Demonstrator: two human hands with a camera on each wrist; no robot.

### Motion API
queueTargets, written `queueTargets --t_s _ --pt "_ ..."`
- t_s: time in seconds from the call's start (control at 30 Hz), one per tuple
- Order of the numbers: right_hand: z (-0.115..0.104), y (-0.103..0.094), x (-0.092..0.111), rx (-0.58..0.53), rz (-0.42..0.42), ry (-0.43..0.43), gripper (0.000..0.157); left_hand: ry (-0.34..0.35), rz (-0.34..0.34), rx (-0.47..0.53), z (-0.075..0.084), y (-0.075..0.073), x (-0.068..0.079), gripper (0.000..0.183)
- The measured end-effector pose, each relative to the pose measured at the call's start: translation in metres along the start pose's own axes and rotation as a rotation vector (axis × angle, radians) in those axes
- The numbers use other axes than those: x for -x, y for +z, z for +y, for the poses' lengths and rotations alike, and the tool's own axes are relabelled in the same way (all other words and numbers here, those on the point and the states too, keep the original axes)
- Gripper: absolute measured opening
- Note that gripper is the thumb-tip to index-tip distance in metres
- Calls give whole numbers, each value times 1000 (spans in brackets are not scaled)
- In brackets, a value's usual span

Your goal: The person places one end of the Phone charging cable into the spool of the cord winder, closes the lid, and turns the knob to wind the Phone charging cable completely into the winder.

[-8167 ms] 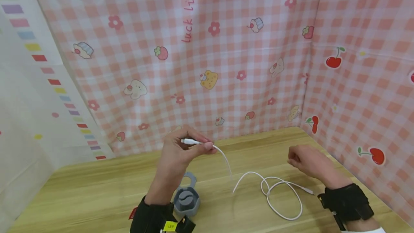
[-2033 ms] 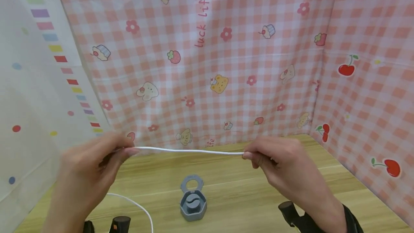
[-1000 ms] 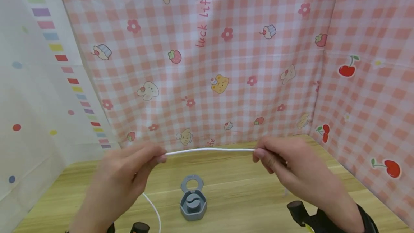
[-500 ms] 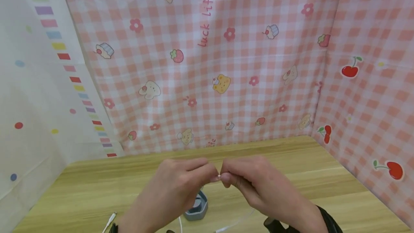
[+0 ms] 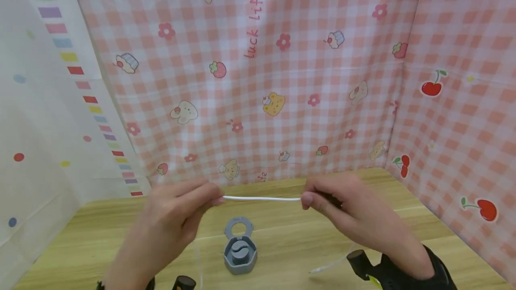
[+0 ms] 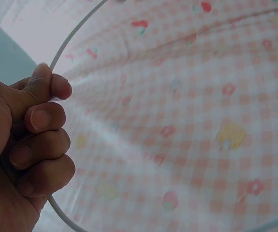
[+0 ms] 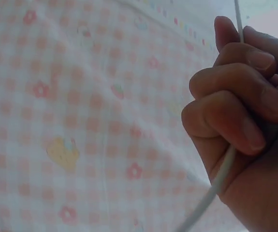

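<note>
A white charging cable [image 5: 262, 198] stretches nearly straight between both hands, raised over the table in the head view. My left hand [image 5: 177, 218] pinches it between thumb and forefinger, the other fingers curled in; the cable [image 6: 73, 30] runs out above and below the fist in the left wrist view. My right hand [image 5: 346, 211] pinches the other side of the span, and the cable [image 7: 204, 205] leaves below its curled fingers in the right wrist view. One slim white connector [image 5: 316, 270] hangs low near the right wrist. Behind the span stands a grey hexagonal case [image 5: 240, 265], its ring-shaped lid flipped up.
The wooden table [image 5: 278, 240] meets a pink checked cloth [image 5: 242, 102] at the back and right. White dotted cloth [image 5: 44, 147] covers the left side. A black strap camera mount [image 5: 415, 274] sits on the right wrist.
Earlier the left hand alone held the cable's end while the right was empty. Both hands then held it taut, met in the middle half a second ago, and have since drawn apart again.
</note>
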State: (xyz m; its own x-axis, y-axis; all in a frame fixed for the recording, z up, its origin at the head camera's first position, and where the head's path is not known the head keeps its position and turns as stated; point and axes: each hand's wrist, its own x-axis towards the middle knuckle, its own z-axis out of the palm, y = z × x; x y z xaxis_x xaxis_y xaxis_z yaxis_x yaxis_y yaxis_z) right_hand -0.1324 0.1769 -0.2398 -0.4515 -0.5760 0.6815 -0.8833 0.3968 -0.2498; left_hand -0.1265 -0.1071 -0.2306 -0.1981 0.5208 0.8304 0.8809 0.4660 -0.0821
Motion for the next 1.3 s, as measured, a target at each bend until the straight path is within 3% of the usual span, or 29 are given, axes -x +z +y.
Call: queueTargets --t_s 0.17,0.27,0.4,0.57,0.7,0.8,0.93,1.1,1.3 --pt "-7 26 -7 -164 -105 -87 15 39 -145 50 14 30 -7 11" --pt "-9 31 -9 -200 -125 -120 12 59 -173 56 16 38 -8 21" --pt "-5 19 -7 -172 -92 -125 17 53 -126 56 8 30 -6 12" --pt "3 -4 -1 -32 -43 -95 21 31 -66 53 -7 8 0 38" --pt "12 -23 9 89 19 -39 19 20 55 11 -19 -10 5 40" --pt "16 -30 14 136 10 3 25 4 117 -44 -22 -17 8 41" --pt "14 -21 11 43 -94 -1 25 -4 66 -38 -14 -9 4 40" --pt "7 0 3 -167 -207 -93 21 16 -32 -2 -1 11 -3 36" --pt "-3 11 -2 -287 -328 -177 18 -1 -39 -12 4 18 -5 36"
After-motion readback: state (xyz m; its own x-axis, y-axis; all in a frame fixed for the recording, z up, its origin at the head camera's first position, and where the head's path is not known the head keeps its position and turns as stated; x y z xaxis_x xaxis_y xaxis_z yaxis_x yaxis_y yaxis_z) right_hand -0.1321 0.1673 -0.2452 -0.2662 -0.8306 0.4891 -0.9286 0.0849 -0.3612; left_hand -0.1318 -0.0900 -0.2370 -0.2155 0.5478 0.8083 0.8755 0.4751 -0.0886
